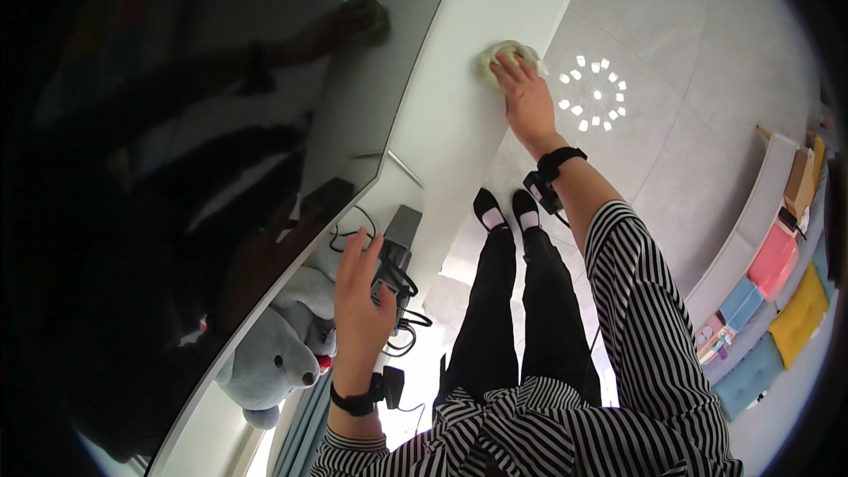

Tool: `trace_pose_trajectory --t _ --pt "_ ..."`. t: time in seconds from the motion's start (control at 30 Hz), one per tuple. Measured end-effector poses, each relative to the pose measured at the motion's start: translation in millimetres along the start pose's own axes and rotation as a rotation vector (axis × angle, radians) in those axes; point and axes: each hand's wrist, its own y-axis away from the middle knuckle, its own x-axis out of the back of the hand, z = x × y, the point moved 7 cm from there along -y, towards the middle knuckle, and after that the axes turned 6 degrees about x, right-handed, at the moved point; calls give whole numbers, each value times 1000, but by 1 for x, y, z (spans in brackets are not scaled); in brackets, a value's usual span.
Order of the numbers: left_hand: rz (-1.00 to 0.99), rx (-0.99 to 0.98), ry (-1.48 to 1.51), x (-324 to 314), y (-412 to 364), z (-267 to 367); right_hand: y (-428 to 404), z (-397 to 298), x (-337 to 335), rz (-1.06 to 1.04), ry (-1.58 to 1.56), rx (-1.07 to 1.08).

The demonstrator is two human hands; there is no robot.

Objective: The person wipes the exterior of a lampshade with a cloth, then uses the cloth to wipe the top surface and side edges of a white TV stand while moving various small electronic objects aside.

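My right hand [527,96] presses a pale green-yellow cloth [491,66] onto the white cabinet top [457,79], near its outer edge. Part of the cloth is hidden under the fingers. Beside the cabinet top rises a large television with a dark glossy screen [199,146], which mirrors my arm and the cloth. My left hand [361,305] is raised by the lower edge of the screen, fingers apart and holding nothing. Just beyond it are a dark grey box [403,226] and black cables [414,321], partly covered by the hand.
A grey plush bear [268,358] sits behind the television's edge. One metal stand leg [405,169] rests on the cabinet. My feet in black shoes [489,205] stand on the glossy tiled floor [649,79], which reflects a ceiling lamp. Along the right is a sofa with cushions [798,315].
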Motion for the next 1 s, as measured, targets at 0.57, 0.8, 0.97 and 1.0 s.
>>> trace_pose_trajectory --t 0.57,0.8,0.97,1.0 --pt "37 56 197 -21 -24 113 -69 -24 -32 -364 -291 63" --pt "84 90 232 -35 -69 170 -138 187 63 -4 247 88" --pt "114 35 283 -28 -97 229 -88 366 122 -8 -210 -859" --pt "98 -6 336 -29 -105 247 -64 409 137 182 -353 -927"
